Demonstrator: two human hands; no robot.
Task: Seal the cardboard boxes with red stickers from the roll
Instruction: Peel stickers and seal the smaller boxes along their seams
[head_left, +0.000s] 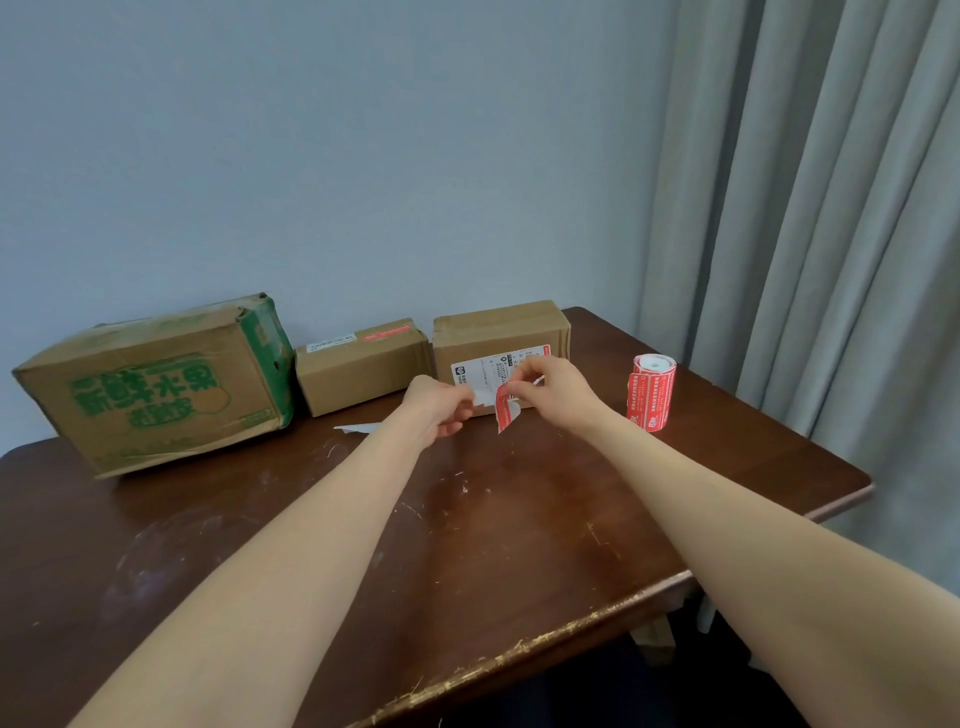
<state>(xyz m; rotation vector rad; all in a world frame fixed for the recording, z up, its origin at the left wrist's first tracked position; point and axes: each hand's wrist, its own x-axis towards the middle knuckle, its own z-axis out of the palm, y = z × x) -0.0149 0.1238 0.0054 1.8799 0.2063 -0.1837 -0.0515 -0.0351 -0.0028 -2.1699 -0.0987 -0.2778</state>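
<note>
Head view has both your arms stretched over the dark wooden table (519, 519), with your hands meeting just in front of the right cardboard box (501, 332). Your right hand (553, 387) pinches the top edge of a red sticker (503, 410), which hangs down curled above the tabletop. Your left hand (439, 408) has its fingers curled on a piece of white backing paper (484, 397) right beside the sticker. The sticker roll (652, 392) stands upright on the table to the right of that box, apart from it. The middle cardboard box (363, 369) carries a red strip (390, 334) on its top, and the large green-printed box (156, 384) sits at the left. A white paper scrap (358, 427) lies on the table before the middle box.
</note>
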